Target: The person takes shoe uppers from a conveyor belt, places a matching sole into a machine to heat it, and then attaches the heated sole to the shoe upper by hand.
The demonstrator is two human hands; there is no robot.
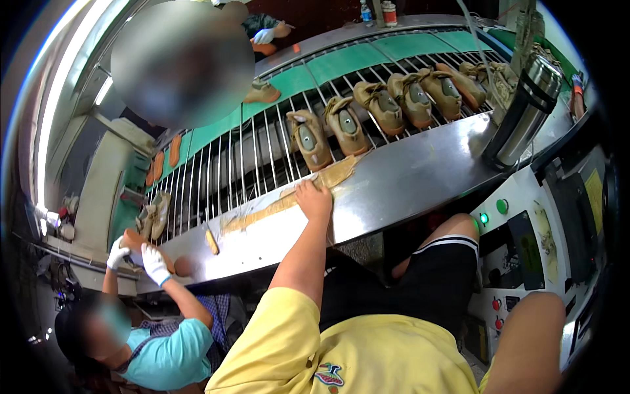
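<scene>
Resting on brown tape (338,173) atop the steel ledge (413,167), my left hand (314,199) has bent fingers; I cannot tell whether they grip anything. My right hand is unseen. Just beyond the ledge, the nearest tan shoe (311,144) looks light, soft-sided, best held by its firmer heel.

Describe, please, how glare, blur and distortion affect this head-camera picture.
Head view: white glare streaks the metal ledge near the left hand; the strip light is washed out and curved; a large blurred patch fills the upper left; another masks part of a co-worker's head; the rim falls to black.
</scene>
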